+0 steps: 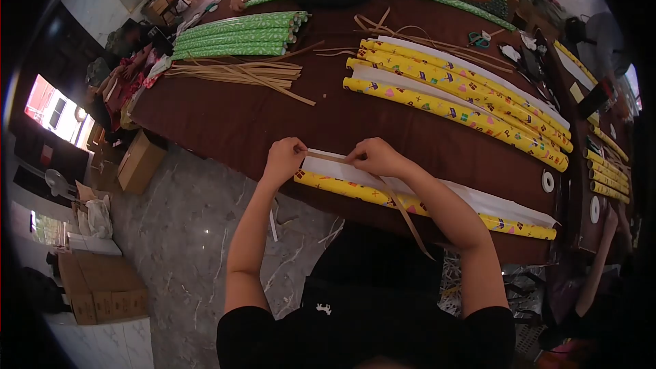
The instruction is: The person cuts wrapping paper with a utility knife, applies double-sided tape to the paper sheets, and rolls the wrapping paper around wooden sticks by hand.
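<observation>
From the head view, I see a yellow roll (362, 192) lying along the near edge of the table (239, 116), its white flap (335, 168) spread on the far side. The left hand (287, 156) is at the flap's left corner, fingertips clamped on one end of a tan strip (328, 157). The right hand (374, 157) has thumb and fingers pinched together on the same strip a little further along, so a short stretch runs fairly straight between them; the rest droops over the roll and past the table edge.

That loose tail looks to me the likeliest nuisance: were it to catch on the person's clothes or under the right forearm, the strip could be tugged crooked. If the fingers drew unevenly, the thin flap might wrinkle or skew. And being so close to the edge, the roll could tip towards the floor (184, 232) if a wrist nudged it. The white tape (547, 182) sits well apart, to the right.
</observation>
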A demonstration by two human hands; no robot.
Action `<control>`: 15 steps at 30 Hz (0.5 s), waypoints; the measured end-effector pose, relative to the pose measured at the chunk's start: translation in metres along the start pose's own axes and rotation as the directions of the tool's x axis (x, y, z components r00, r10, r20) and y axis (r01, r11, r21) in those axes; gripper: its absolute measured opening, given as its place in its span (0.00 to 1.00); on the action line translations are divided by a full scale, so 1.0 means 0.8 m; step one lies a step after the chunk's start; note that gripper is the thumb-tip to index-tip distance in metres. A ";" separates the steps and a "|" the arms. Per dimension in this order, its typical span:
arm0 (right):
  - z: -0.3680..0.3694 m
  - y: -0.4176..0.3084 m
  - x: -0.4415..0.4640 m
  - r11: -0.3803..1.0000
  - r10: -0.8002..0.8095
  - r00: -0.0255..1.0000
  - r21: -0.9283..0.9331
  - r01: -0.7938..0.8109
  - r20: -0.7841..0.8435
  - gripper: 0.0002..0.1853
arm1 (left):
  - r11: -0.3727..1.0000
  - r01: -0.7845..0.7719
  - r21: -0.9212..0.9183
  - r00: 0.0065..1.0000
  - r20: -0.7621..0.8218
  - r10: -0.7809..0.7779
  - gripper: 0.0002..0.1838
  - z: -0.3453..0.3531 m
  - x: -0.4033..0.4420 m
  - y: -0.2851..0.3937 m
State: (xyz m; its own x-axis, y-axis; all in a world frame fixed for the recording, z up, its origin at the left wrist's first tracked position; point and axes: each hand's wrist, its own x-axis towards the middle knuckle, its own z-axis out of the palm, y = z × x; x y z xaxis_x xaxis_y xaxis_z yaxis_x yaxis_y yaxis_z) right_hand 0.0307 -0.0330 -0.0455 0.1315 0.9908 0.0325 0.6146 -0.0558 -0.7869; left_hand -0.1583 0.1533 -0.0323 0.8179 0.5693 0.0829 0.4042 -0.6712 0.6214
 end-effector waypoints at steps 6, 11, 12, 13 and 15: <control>0.000 0.000 -0.001 0.999 -0.015 1.000 -0.031 0.014 -0.007 0.12 | 1.000 0.027 -0.013 1.000 0.011 -0.027 0.06 0.000 0.000 0.002; 0.003 0.003 0.001 0.999 -0.018 1.000 -0.045 0.018 -0.011 0.12 | 0.987 0.014 0.159 0.989 -0.145 0.009 0.08 0.003 -0.012 0.026; 0.003 0.003 0.001 0.999 -0.026 1.000 -0.043 0.026 -0.010 0.12 | 0.939 -0.121 0.321 0.966 -0.182 0.186 0.09 0.005 -0.019 0.037; 0.003 0.003 0.001 0.999 -0.021 1.000 -0.047 0.020 -0.014 0.12 | 0.846 -0.237 0.478 0.912 -0.189 0.363 0.10 0.010 -0.026 0.047; 0.002 0.001 0.000 0.999 -0.006 1.000 -0.036 0.005 -0.004 0.12 | 0.854 -0.283 0.436 0.912 -0.154 0.380 0.10 0.029 -0.043 0.067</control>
State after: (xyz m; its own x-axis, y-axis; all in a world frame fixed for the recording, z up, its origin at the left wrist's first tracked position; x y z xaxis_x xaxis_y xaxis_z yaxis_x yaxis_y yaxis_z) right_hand 0.0300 -0.0326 -0.0471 0.1312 0.9906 0.0392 0.6431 -0.0549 -0.7638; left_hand -0.1554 0.0869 -0.0202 0.8365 0.3371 0.4321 0.2927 -0.9414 0.1679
